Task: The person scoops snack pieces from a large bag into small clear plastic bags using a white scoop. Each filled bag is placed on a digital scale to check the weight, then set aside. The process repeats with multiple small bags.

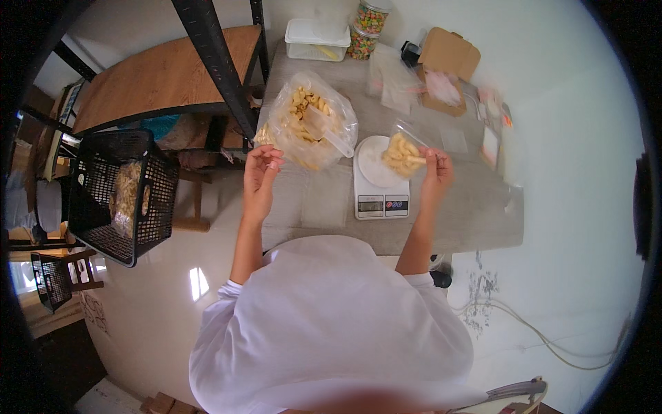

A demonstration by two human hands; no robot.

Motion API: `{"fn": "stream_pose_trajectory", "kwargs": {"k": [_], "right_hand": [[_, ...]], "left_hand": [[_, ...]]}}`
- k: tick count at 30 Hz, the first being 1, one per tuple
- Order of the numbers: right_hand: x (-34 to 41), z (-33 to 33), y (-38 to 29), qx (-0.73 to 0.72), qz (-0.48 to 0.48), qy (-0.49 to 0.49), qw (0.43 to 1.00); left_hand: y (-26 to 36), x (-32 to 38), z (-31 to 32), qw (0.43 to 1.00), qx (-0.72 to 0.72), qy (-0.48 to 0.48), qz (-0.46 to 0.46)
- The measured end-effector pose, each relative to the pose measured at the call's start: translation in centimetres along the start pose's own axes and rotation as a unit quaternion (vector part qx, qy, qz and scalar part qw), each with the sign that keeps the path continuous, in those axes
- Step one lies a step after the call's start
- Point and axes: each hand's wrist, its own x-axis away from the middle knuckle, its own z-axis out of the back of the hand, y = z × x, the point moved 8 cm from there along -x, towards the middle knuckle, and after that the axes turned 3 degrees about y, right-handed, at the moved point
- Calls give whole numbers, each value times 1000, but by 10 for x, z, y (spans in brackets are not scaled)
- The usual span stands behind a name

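My right hand (438, 166) grips the edge of a small clear plastic bag (402, 155) of pale yellow curved snack pieces. The bag is tilted over the round plate of a white digital kitchen scale (381, 207); whether it touches the plate is unclear. My left hand (260, 181) is raised at the table's left side, fingers loosely curled and apart, with nothing plainly in them. Just beyond its fingertips is a large open clear plastic bag (344, 108) of similar tube-shaped snacks. A clear plastic scoop (336, 141) lies on those snacks, its handle towards the scale.
Flat clear bags (394, 83) and an open cardboard box (449, 52) lie at the back of the grey table (465, 217). A lidded white container (317, 44) and stacked candy jars (368, 26) stand behind. On the left are a black plastic basket (111, 243) and a shelf rack (212, 57).
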Motion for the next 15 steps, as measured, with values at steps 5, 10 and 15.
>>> {"fn": "stream_pose_trajectory", "kwargs": {"k": [5, 10, 15], "right_hand": [[31, -63, -51, -30, -57, -220, 973], [65, -118, -56, -101, -61, -320, 940], [74, -132, -51, -120, -65, -321, 937]], "left_hand": [[14, 8, -32, 998, 11, -55, -7], [16, 12, -45, 998, 47, -51, 4], [18, 7, -31, 999, 31, -27, -11]]}}
